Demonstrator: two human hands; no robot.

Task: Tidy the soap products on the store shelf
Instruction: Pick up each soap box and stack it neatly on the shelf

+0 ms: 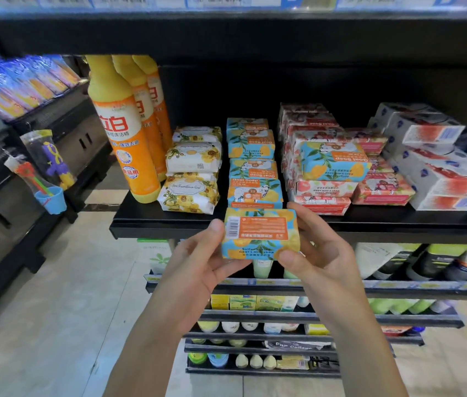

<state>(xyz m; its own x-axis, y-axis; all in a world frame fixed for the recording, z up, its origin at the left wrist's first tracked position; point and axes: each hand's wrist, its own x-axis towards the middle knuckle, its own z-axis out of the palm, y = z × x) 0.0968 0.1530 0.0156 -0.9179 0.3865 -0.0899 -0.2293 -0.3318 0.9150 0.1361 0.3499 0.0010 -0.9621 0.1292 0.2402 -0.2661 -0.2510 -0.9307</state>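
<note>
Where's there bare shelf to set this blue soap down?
Bare: the front strip of the shelf before the red soaps, and, it seems, the dark back behind the floral soaps. Crowded: the blue soap column to the white boxes.

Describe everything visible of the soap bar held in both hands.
The held soap bar is a rectangular pack in what looks like blue paper printed with yellow lemons, with an orange label panel and a white barcode facing the camera. It sits roughly level at the shelf edge, just before the matching blue stack. The left hand and right hand pinch its ends.
</note>
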